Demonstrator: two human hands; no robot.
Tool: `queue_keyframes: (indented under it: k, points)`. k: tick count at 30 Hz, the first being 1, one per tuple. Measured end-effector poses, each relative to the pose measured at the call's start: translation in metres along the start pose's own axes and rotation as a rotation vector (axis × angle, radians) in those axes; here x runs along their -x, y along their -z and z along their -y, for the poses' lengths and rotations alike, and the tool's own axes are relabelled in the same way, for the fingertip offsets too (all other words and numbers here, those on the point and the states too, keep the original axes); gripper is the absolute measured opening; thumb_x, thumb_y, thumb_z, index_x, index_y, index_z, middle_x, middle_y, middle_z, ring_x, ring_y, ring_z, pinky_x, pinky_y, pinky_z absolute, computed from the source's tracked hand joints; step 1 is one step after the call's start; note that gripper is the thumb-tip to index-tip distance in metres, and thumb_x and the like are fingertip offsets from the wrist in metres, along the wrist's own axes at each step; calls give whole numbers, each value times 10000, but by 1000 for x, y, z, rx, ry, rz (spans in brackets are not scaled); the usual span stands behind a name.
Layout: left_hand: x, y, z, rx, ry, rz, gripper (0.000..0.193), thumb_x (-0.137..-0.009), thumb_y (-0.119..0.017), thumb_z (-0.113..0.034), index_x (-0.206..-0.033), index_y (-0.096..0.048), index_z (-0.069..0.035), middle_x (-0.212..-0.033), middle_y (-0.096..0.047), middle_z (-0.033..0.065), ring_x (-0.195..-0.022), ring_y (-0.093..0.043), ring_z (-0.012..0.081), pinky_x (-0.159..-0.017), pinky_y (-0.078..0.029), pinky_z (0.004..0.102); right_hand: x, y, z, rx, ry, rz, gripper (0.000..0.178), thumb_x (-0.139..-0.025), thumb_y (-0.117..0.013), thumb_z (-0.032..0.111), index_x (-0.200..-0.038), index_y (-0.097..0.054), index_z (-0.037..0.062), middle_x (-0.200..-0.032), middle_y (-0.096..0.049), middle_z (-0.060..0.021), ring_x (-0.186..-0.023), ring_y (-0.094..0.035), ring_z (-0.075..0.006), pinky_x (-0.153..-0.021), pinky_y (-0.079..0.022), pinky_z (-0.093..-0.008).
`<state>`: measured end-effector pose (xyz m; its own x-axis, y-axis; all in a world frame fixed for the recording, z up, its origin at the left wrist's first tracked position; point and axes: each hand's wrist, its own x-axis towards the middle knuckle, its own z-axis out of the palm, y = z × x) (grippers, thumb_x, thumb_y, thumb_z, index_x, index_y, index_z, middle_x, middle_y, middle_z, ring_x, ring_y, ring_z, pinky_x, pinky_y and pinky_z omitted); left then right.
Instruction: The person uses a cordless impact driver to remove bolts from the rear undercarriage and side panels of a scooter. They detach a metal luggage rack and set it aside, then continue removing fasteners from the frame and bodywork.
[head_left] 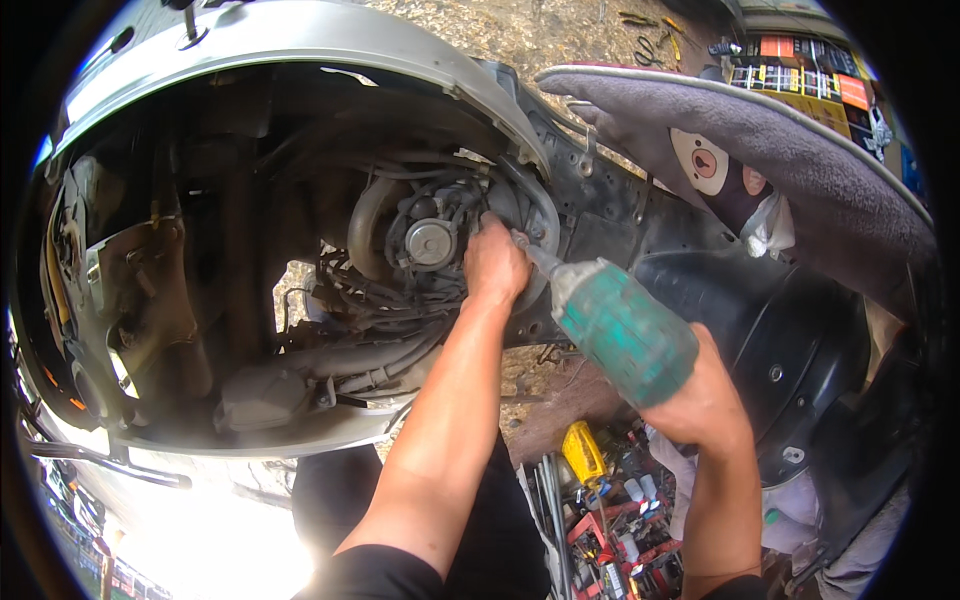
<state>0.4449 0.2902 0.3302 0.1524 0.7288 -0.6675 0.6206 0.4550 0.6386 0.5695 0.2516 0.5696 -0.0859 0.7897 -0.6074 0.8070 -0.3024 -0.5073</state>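
Note:
My right hand [703, 400] is wrapped round a green and grey cordless impact driver [625, 330], slightly blurred. Its nose points up and left, and the shaft tip ends beside my left hand [497, 262]. My left hand reaches into the opening of a scooter's body, its fingers closed together among dark hoses and cables. What they pinch, if anything, is hidden. Just left of those fingers sits a round, silvery metal cap [430, 243] on the engine parts. A curved grey hose [368, 228] bends round its left side.
A pale body panel [330, 38] arches over the dark opening. The plush grey seat cover [760, 150] lies at the upper right, above a black plastic fender [760, 320]. Below are a red tool tray [640, 545] with several tools and a yellow object [583, 452]. Pliers [638, 19] lie on the ground.

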Motion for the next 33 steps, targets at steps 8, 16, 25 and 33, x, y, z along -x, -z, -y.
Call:
queue_keyframes:
  k: [8, 16, 25, 33]
  points:
    - [63, -67, -23, -47, -242, 84, 260, -845, -620, -163, -943, -490, 40, -846, -625, 263, -786, -638, 452, -710, -505, 518, 151, -78, -91, -88, -49, -399, 236, -753, -770, 73, -970, -680, 53, -919, -679, -89, -834, -649, -247, -756, -507, -352]
    - [45, -229, -33, -141, -360, 384, 257, -843, -608, -136, -996, -487, 32, -931, -635, 254, -880, -623, 448, -776, -497, 504, 182, -128, -176, -549, -653, -519, 302, -823, -743, 93, -1095, -645, 7, -1022, -669, -93, -935, -635, -204, -843, -497, -336]
    - [2, -327, -41, -299, -463, 402, 250, -860, -557, -99, -1065, -484, 23, -1111, -582, 267, -1011, -598, 428, -875, -490, 477, 158, -157, -269, -532, -690, -628, 276, -817, -757, 86, -1037, -611, 5, -835, -614, -42, -691, -566, -134, -632, -480, -289]
    - [-3, -345, -34, -357, -489, 346, 389, -862, -530, -104, -1235, -486, -2, -1187, -558, 239, -1079, -589, 381, -906, -494, 439, 153, -166, -287, -574, -747, -631, 254, -817, -745, 62, -1023, -610, 3, -800, -607, -27, -663, -557, -118, -609, -479, -280]
